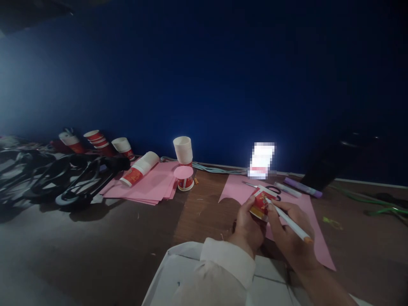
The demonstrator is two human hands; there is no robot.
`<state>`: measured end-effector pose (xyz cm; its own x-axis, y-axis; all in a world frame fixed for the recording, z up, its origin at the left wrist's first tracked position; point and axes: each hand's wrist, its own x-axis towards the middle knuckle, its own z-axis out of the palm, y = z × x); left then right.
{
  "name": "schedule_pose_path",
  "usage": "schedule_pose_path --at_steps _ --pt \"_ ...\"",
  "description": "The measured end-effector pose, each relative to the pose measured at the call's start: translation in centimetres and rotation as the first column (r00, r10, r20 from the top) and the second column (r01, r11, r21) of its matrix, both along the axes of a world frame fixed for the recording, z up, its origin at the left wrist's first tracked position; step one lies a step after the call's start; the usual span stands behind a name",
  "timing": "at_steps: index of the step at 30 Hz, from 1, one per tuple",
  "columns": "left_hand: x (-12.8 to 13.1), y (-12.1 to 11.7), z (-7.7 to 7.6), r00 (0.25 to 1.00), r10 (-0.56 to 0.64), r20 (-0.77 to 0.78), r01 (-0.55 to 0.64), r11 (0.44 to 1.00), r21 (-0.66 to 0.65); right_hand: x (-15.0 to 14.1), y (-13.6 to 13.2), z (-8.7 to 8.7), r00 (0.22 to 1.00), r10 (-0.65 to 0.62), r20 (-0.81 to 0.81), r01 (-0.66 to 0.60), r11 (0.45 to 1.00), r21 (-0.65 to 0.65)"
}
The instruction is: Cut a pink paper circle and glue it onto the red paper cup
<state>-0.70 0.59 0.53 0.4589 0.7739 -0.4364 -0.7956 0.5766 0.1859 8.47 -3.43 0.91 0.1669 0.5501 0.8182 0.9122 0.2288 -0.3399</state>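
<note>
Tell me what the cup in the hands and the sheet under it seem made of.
The red cup looks like thin printed card, probably lightly coated: its pale rim and faint sheen suggest so. The sheet seems matte coloured paper, being thin, evenly pink and cut along a curve.

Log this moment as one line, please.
left hand: holds red cup | right hand: grips white pen, front end at cup | behind: scissors, pink paper
</note>
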Motion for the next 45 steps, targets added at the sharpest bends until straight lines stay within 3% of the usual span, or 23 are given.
schedule_pose_path --at_steps 11,45 --pt "-0.3 -0.1 0.8 1.000 0.000 0.019 0.001 0.999 -0.036 0.1 0.1 -0.1 1.000 -0.006 -0.002 0.006 1.000 -0.001" --pt "-0.5 0.0 1.4 0.998 0.059 0.038 -0.056 0.996 -0.070 0.3 0.0 -0.4 0.999 -0.004 -0.040 0.003 1.000 -0.020"
